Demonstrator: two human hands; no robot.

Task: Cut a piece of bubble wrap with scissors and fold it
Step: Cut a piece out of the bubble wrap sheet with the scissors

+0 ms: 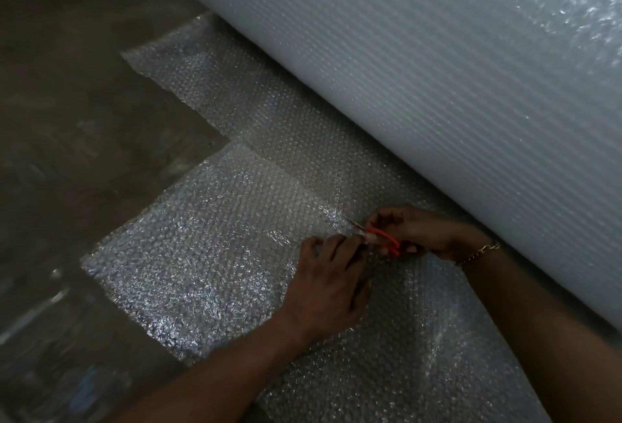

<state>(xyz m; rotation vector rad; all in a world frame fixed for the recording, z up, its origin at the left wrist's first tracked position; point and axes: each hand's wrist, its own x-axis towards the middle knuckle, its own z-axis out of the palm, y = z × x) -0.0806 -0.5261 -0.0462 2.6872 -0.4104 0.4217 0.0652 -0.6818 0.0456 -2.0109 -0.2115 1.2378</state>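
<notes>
A sheet of clear bubble wrap [215, 240] lies flat on the floor, running out from under a huge roll [437, 62]. My right hand [420, 230] is shut on small orange-handled scissors [377, 232], whose blades point up-left into the sheet near the roll's base. My left hand [330, 284] rests on the wrap just left of the scissors, its fingertips pinching the sheet's edge beside the blades. A faint cut line runs down the sheet toward the blades.
The big roll fills the upper right and walls off that side. Bare dark concrete floor [77, 119] spreads to the left and bottom left. More loose wrap [404, 372] lies under my forearms.
</notes>
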